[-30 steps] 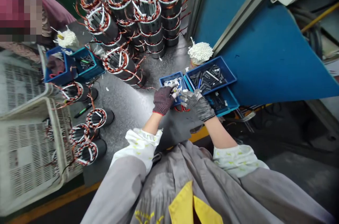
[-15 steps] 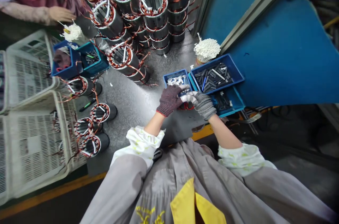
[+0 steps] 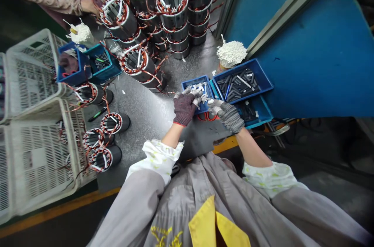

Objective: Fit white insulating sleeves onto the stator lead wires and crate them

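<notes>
White pieces (image 3: 200, 87) in blue bin (image 3: 184, 83): left hand (image 3: 184, 107), right hand (image 3: 228, 114) curled over them; grip state indiscernible. Risk: gloves fumble pieces, scattering onto surface (image 3: 146, 112).

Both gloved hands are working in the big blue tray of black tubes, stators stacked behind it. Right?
No. In the head view the left hand and right hand are at the small blue bin of white pieces, beside the big blue tray of black tubes. Stators are stacked behind, as said.
</notes>
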Demonstrator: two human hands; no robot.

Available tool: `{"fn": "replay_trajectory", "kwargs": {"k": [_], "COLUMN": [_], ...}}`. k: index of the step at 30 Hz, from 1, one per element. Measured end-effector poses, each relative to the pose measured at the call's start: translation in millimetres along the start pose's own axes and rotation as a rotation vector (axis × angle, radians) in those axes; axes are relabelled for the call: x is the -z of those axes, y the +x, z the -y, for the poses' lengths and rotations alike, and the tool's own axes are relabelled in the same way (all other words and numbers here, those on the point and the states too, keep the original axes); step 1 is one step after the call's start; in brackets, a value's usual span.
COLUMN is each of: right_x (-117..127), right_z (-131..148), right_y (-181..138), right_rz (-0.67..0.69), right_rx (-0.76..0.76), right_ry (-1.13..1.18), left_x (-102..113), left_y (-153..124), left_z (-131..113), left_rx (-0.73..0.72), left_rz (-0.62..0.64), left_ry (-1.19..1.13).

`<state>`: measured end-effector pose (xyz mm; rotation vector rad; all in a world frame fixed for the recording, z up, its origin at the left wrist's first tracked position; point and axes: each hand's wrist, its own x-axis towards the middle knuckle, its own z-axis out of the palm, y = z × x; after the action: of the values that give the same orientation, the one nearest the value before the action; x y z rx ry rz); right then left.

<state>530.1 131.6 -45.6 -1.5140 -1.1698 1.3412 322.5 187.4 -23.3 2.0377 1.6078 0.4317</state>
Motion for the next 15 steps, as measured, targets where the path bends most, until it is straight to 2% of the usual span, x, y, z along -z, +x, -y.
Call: {"fn": "replay_trajectory", "kwargs": {"k": [2,6,8,10,13,15], "right_x": [-1,-2,-4,-7,-14,-19], "right_z": [3,6,7,9,16,19], "right_y": [0,-3,-5,-7,-9,-9], "right_rz": [-0.002,0.013,0.006,-0.002,0.054,0.096], "right_rx": [0.023,0.077,0.055,0.019,-0.055,-0.128], "right_ry": [-0.053,-0.191,-0.166,-0.107,0.053,0.207], "left_x": [5,11,10,5,-11,-24], "left_y": [-2,-7,-10,-15,-21,-23], "left_z": [-8,-19,-21,-20,-16,-10], "left_rx": [-0.029,-0.134,-0.161,-0.150,-0.031,0.114], "left_rz": [0.001,0.108,0.131,0.100,-0.013,-0.090], "left_ry": [0.048,0.153,0.197,0.191,-0.007,-0.315]}}
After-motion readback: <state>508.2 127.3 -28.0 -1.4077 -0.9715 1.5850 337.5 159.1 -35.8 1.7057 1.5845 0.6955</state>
